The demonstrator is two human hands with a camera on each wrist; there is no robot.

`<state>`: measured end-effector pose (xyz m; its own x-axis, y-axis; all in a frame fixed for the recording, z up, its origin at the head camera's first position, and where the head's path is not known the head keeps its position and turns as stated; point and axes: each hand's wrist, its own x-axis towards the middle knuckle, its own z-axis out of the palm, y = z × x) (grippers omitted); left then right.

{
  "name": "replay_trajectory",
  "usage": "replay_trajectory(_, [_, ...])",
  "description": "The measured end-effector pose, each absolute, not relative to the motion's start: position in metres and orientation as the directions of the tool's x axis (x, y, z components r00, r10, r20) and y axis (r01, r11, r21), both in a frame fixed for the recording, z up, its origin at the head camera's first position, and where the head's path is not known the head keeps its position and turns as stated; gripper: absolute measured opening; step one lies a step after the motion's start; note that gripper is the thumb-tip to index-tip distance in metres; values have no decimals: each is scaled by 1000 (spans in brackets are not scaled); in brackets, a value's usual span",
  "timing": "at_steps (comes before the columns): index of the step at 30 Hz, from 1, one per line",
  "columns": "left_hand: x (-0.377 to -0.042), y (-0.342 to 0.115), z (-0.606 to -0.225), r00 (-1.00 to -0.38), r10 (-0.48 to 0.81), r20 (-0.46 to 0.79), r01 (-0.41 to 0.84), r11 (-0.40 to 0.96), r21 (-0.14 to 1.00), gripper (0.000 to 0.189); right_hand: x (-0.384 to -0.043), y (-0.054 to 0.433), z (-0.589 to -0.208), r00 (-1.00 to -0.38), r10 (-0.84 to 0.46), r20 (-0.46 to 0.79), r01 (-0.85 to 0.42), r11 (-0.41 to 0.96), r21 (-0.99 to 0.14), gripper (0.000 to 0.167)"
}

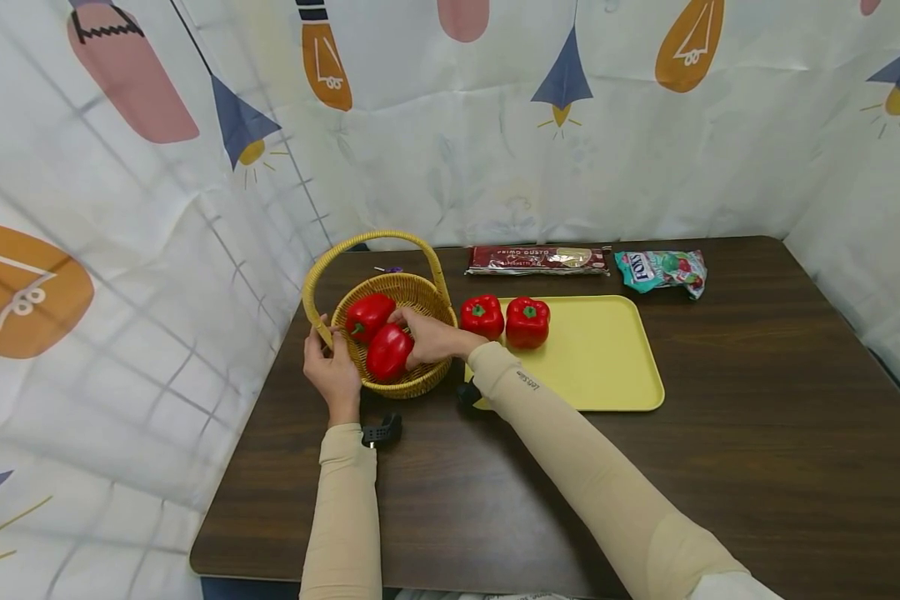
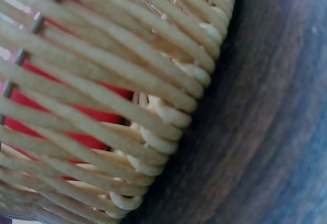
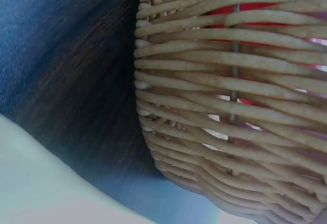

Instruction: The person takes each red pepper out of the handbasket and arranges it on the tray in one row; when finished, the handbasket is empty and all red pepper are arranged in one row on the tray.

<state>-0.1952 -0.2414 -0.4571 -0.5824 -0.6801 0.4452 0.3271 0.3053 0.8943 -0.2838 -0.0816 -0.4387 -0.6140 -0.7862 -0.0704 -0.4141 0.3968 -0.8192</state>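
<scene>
A yellow wicker basket (image 1: 420, 385) with a tall arched handle stands at the left of the table. My left hand (image 1: 333, 377) grips its left side, fingers at the rim by the foot of the handle. Inside lie two red bell peppers. My right hand (image 1: 437, 337) reaches over the right rim and holds the nearer pepper (image 1: 388, 353), thumb and fingers on its right side. The other pepper (image 1: 369, 316) lies just behind it, stem toward the left. Both wrist views show the woven basket wall (image 2: 102, 55) up close, red showing through the gaps; neither shows the fingers.
A yellow tray (image 1: 592, 358) lies right of the basket, with two more red bell peppers (image 1: 527, 323) at its left end. Behind it are a dark red spaghetti packet (image 1: 538, 260) and a teal Fox's bag (image 1: 662, 271). Patterned curtains hang along the back and left.
</scene>
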Motion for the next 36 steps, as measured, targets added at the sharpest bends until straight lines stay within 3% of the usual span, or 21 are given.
replay_trajectory(12, [-195,-239,-457,-590,-680,435,304,312,900,30,-283,-84,-441,-594,-802,-56,-512,432,-742,79])
replay_trajectory(27, [-194,-242,-457,-582,-680,446,306,326,895,28,-260,-61,-434,-708,-695,122,-470,336,-816,82])
replay_trajectory(36, [-196,-242,-458,-584,-681,442,314,312,896,29,-254,-30,-429,-782,-602,158,-411,310,-857,79])
